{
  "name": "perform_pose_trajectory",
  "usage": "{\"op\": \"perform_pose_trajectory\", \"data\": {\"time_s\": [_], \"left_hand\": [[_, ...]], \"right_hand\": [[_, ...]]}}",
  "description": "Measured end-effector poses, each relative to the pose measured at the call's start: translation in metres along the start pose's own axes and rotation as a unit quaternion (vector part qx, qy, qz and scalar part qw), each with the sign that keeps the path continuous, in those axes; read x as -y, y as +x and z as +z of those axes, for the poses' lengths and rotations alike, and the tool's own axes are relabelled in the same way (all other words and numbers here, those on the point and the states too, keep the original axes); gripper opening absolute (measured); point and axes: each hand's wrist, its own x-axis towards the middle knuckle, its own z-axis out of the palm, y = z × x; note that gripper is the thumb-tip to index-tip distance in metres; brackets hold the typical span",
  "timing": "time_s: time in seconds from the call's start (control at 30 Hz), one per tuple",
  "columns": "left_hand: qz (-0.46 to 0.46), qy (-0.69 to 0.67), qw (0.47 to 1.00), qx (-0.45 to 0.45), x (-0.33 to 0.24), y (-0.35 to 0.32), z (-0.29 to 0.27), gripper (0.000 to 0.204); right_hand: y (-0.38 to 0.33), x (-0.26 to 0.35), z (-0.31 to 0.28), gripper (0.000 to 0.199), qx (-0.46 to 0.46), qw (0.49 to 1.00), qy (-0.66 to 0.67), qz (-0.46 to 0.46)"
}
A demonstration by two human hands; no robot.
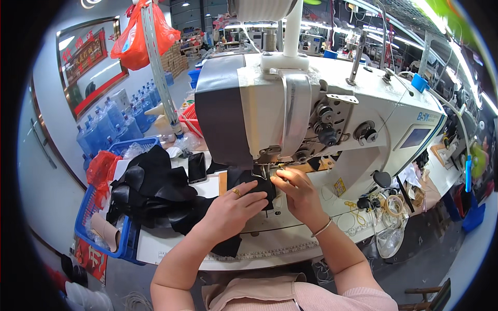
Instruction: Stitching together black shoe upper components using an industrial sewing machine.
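Note:
A white industrial sewing machine (218, 114) stands before me with a piece of black fabric (250, 179) under its presser foot (264, 171). My left hand (236, 207) lies on the black fabric, left of the needle, its fingers stretched out flat. Just right of the needle, my right hand (298, 196) has its fingers bent and pinched together at the fabric's edge; what is between the fingertips is too small to make out. More black pieces (155, 186), some with a leathery sheen, are heaped to the left, and part of the cloth hangs toward the table's front edge.
A black phone (197, 167) lies beyond my left hand. At the table's left stands a blue basket (85, 220) with a cardboard cone (105, 232). Tape rolls (394, 205) and thread lie at the right. A red bag (137, 41) hangs on a post; water jugs (111, 116) stand behind.

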Motion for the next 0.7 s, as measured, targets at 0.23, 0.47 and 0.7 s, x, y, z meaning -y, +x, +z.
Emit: {"op": "perform_pose_trajectory", "data": {"time_s": [0.23,0.47,0.7], "left_hand": [[-0.020,-0.010,1.000,-0.007,0.013,0.001,0.002,0.038],[-0.038,-0.028,0.999,-0.022,0.023,0.004,0.009,0.042],[-0.052,-0.053,0.996,-0.052,0.030,0.002,0.016,0.040]], "right_hand": [[-0.001,0.005,-0.001,0.050,0.008,1.000,-0.005,0.006],[0.001,0.000,0.000,0.052,0.039,0.999,-0.025,0.003],[-0.002,0.006,0.002,0.052,0.039,0.999,-0.031,0.003]]}}
